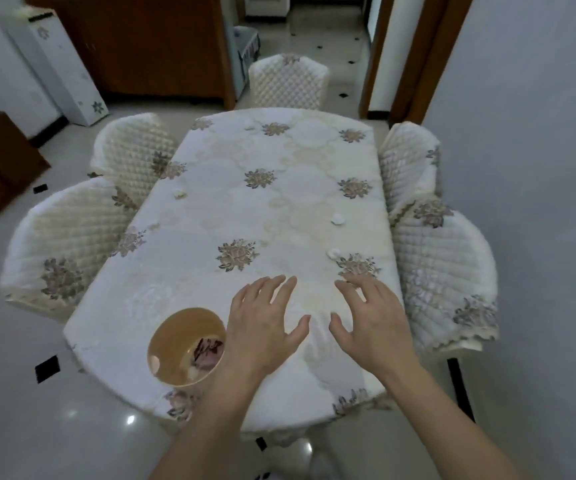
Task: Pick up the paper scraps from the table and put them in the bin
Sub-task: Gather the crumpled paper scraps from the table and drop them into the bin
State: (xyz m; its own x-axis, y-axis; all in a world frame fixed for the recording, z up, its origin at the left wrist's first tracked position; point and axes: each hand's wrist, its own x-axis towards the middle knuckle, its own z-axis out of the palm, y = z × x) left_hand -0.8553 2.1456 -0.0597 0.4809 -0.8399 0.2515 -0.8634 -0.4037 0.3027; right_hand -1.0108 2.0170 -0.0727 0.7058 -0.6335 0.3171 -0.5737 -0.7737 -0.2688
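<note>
Head view showed us the paper scraps first: small white crumpled pieces spread over the bench. One scrap lay just beyond our right hand, another lay farther up on the same side, and a third lay near the far left edge. A fourth one on the left was pale and hard to tell from the pattern. The bin, a round tan container, stood on the near left corner of the bench, touching our left hand; some scraps seemed to be already inside.

Both hands hovered low over the cloth with the fingers spread apart, each grip holding nothing.

We judged several risks. The scraps were almost the same colour as the tablecloth, so one could easily be missed, mainly the pale ones on the left. They looked light, so a quick sweep of a hand could push one off the edge onto the floor between the chairs. The bin stood close to the bench edge and against our left wrist, so a careless move of that arm could tip it or knock it down.
</note>
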